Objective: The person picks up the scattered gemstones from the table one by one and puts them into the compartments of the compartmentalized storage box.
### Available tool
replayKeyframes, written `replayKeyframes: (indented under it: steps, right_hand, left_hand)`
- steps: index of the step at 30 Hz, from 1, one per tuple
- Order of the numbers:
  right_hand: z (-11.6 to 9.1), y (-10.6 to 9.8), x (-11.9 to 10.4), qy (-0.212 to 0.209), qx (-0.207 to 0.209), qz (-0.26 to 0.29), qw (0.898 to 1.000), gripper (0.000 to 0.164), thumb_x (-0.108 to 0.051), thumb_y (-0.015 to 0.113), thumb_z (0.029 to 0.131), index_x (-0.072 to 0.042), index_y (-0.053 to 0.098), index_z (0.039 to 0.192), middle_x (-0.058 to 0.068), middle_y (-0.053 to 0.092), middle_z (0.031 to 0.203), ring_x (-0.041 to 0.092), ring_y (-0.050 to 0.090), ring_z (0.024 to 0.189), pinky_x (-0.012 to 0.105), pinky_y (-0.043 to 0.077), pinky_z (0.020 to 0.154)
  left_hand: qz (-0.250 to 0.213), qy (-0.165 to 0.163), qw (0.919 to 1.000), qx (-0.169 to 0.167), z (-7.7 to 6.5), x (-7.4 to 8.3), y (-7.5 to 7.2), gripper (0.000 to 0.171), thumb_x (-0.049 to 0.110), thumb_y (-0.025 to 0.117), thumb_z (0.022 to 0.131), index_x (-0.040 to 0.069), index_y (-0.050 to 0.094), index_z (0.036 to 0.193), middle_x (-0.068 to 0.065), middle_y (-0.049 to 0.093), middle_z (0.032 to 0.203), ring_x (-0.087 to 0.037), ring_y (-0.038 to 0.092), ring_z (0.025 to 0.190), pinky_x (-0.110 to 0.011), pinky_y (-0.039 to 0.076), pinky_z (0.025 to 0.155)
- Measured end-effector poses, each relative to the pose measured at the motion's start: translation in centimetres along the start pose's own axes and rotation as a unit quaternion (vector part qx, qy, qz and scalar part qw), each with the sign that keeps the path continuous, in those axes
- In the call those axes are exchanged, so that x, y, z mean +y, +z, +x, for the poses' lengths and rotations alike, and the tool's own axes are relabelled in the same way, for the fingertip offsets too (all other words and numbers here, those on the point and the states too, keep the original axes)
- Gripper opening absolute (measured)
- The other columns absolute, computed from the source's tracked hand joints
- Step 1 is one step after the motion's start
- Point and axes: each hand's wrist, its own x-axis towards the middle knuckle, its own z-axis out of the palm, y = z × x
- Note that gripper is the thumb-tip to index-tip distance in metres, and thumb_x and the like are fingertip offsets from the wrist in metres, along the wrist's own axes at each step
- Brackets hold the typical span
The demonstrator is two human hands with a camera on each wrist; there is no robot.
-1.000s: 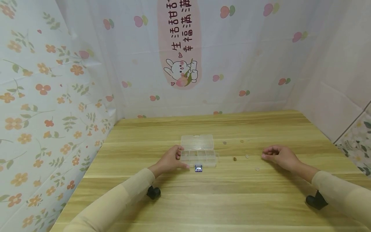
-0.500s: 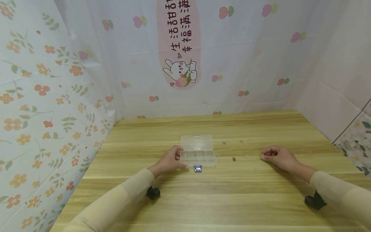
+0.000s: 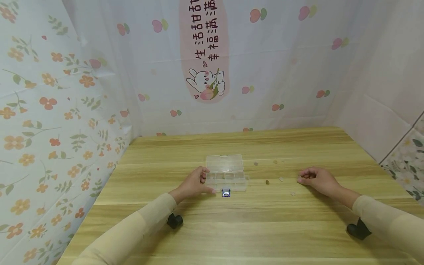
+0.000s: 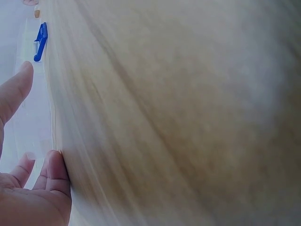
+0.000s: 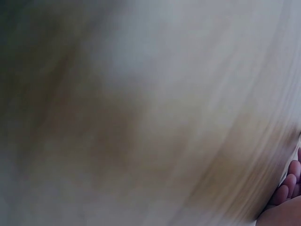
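A clear plastic compartment box [image 3: 230, 187] stands on the table with its lid [image 3: 225, 163] folded back and a blue latch [image 3: 226, 193] hanging at its front. My left hand [image 3: 194, 184] grips the box's left end, thumb along the front side and fingers bent at the back left corner. In the left wrist view the thumb points towards the blue latch [image 4: 41, 42]. Right of the box lie several small pieces, among them a brown one [image 3: 267, 182] and a pale one [image 3: 281, 179]. My right hand [image 3: 319, 180] rests on the table beyond them, fingers loosely curled, nothing visible in it.
Other small pieces lie further back, a greyish one [image 3: 255, 163] and a tan one [image 3: 275, 162]; another pale one [image 3: 293, 194] is nearer the front. Printed curtains [image 3: 159, 73] border the wooden table [image 3: 212, 235] behind and at the left. A black wrist mount [image 3: 359, 230] hangs under each sleeve.
The view shifts very slightly. Both hands, the box and the small pieces stay essentially where they were.
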Motion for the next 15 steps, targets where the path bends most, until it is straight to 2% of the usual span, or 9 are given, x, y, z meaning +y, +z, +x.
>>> replayKeyframes:
  steps: [7, 15]
  right_hand:
    - [0.03, 0.04, -0.06, 0.006, 0.002, 0.006, 1.000, 0.039, -0.034, 0.073, 0.089, 0.000, 0.067, 0.107, 0.006, 0.063, 0.093, 0.018, 0.053, 0.079, 0.027, 0.045, 0.065]
    - [-0.13, -0.21, -0.52, 0.015, 0.008, 0.013, 1.000, 0.044, -0.040, 0.070, 0.089, -0.001, 0.066, 0.110, 0.007, 0.064, 0.097, 0.019, 0.055, 0.082, 0.027, 0.046, 0.066]
  left_hand:
    - [-0.001, -0.013, 0.9999, 0.001, 0.21, -0.12, 0.07, 0.073, 0.016, 0.090, 0.069, 0.002, 0.048, 0.127, -0.007, 0.046, 0.102, -0.020, 0.044, 0.089, -0.034, 0.040, 0.078]
    - [-0.008, -0.010, 0.9999, 0.001, 0.29, -0.30, 0.07, 0.073, 0.015, 0.090, 0.069, 0.001, 0.048, 0.127, -0.009, 0.046, 0.103, -0.021, 0.044, 0.089, -0.035, 0.040, 0.078]
